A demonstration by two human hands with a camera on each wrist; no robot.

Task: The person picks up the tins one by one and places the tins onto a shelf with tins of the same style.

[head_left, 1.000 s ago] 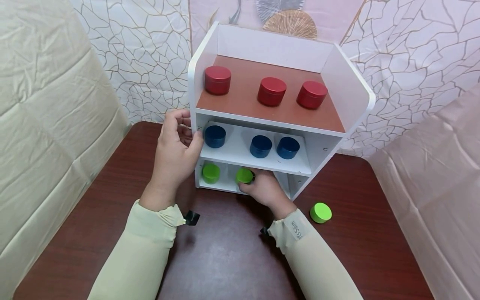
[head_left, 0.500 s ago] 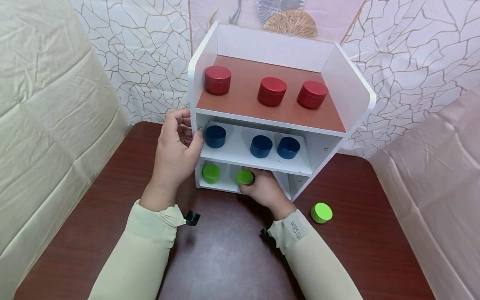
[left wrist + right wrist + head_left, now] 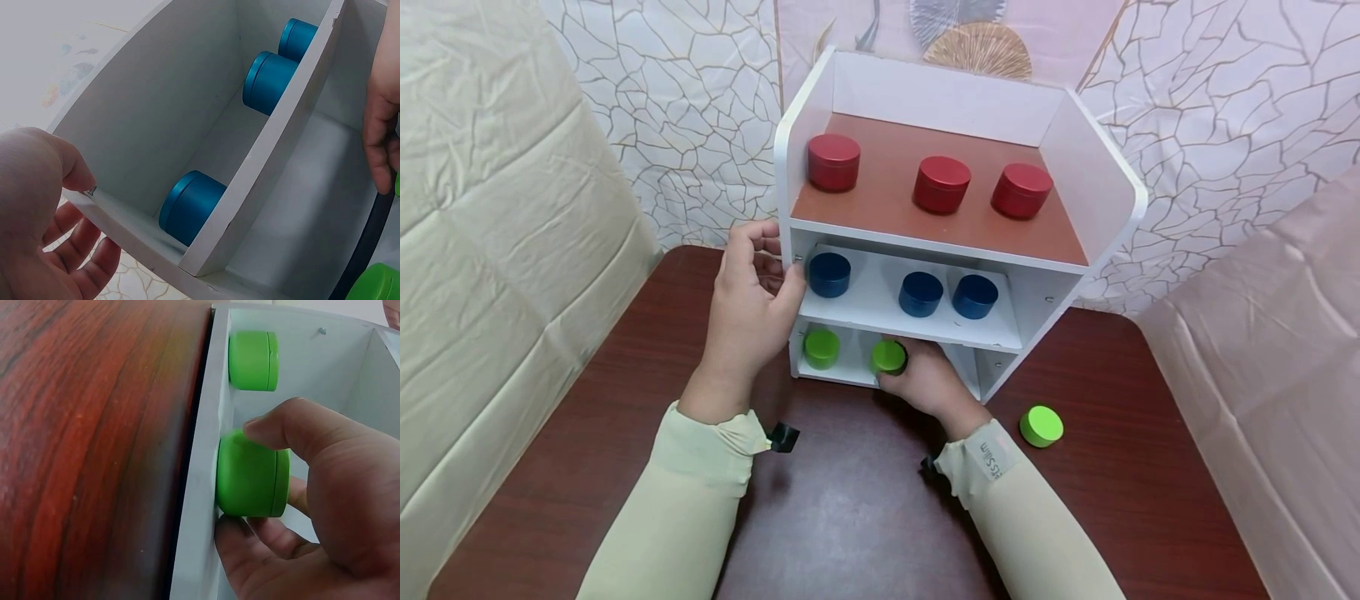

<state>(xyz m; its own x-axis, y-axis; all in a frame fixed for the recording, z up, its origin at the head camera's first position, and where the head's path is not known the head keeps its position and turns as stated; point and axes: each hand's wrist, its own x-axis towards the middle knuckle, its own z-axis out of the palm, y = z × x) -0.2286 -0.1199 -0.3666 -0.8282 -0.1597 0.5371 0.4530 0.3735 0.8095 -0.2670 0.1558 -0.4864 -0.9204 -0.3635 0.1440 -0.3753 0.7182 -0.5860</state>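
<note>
A small white three-tier shelf (image 3: 1097, 175) stands on the table. My left hand (image 3: 747, 308) grips its left side panel, thumb on the inner side and fingers curled behind the outer face. On the lowest tier my right hand (image 3: 927, 379) holds a round green tin (image 3: 250, 478) between thumb and fingers, close to the front edge. The right wrist view shows that tin resting on the board, lid upward. Left of it on the same tier sits a second green tin (image 3: 822, 347). Another green tin (image 3: 1041, 426) is on the table, right of the shelf.
Red tins (image 3: 942, 184) stand on the brown top tier. Blue tins (image 3: 921, 294) stand on the middle tier, just above my right hand. The dark wooden table (image 3: 820, 517) reaches to cloth hangings (image 3: 505, 250) on both sides and a patterned backdrop (image 3: 692, 100).
The green tin in my right hand has shifted very slightly toward the front edge of the lowest tier. My left hand keeps its grip on the panel.
</note>
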